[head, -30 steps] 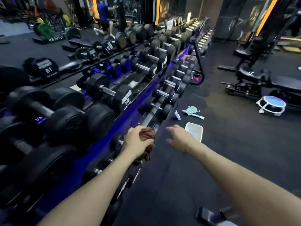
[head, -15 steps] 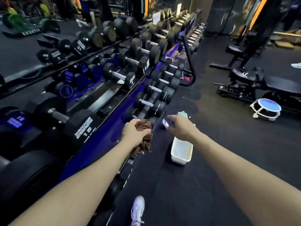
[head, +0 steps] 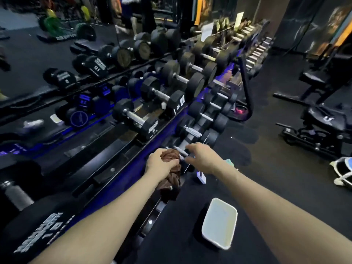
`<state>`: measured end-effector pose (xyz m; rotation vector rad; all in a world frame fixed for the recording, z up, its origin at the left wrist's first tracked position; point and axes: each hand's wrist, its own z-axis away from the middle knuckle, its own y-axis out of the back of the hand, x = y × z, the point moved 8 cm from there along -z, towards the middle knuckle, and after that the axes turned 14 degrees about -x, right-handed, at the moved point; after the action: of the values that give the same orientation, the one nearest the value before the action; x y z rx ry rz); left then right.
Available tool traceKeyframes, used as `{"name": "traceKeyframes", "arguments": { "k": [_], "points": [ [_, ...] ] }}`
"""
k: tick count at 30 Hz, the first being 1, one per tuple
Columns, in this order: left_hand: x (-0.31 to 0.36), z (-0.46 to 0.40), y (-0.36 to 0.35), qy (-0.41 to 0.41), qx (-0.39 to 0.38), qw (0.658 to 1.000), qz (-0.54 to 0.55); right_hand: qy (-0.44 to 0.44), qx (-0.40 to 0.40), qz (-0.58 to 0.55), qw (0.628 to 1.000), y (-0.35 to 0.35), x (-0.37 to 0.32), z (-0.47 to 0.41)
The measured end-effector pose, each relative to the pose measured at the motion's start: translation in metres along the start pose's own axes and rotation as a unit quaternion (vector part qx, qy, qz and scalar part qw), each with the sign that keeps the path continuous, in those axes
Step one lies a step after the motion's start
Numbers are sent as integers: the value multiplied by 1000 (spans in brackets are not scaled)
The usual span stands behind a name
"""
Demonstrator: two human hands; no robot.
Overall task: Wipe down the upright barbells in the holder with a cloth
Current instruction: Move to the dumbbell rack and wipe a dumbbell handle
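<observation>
My left hand [head: 162,162] grips a bunched brown cloth [head: 171,174], whose loose end hangs down over the lower rail of the dumbbell rack [head: 122,168]. Just to its right, my right hand [head: 202,157] reaches out with spread fingers over the chrome handle of a small dumbbell [head: 181,151] on the lower tier, touching it or just above it. Black dumbbells [head: 137,119] with chrome handles lie in rows along both tiers, running away to the upper right. No upright barbells in a holder are visible.
A white rectangular tub [head: 219,223] sits on the black floor near my right forearm. A small white item [head: 201,177] and a teal rag [head: 229,161] lie by the rack. Benches [head: 323,122] stand at right, and a white and blue stool [head: 342,172] at the edge.
I have stepped forward along the rack, so the white tub now lies nearer me. Both hands came down to the lower tier, my right hand arriving over a dumbbell handle. The cloth stays gripped.
</observation>
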<state>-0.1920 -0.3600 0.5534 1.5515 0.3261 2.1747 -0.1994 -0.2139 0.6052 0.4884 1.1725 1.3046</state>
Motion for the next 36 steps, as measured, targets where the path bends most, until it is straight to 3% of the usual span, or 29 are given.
{"name": "traceKeyframes", "arguments": {
  "k": [5, 10, 14, 16, 19, 21, 25, 31, 36],
  "points": [
    [-7, -31, -28, 76, 111, 986, 95, 118, -88, 43, 988, -3, 37, -66],
    [-9, -3, -76, 146, 236, 939, 202, 227, -201, 50, 952, -17, 57, -78],
    [-21, 36, -121, 169, 302, 900, 266, 283, -302, -27, 910, -47, 55, -59],
    [-30, 60, -144, 176, 356, 854, 337, 297, -339, -42, 892, -66, 51, -40],
    [-38, 100, -185, 151, 440, 749, 472, 312, -391, -50, 864, -96, 52, -6],
    [-41, 124, -219, 141, 452, 713, 518, 332, -423, -41, 842, -117, 60, 19],
    [-44, 176, -300, 148, 496, 678, 522, 358, -481, -21, 800, -162, 100, 72],
    [-73, 233, -447, 263, 541, 622, 501, 349, -549, 30, 759, -217, 188, 133],
    [-92, 233, -507, 355, 561, 590, 460, 372, -545, 141, 738, -246, 243, 123]
  ]
}}
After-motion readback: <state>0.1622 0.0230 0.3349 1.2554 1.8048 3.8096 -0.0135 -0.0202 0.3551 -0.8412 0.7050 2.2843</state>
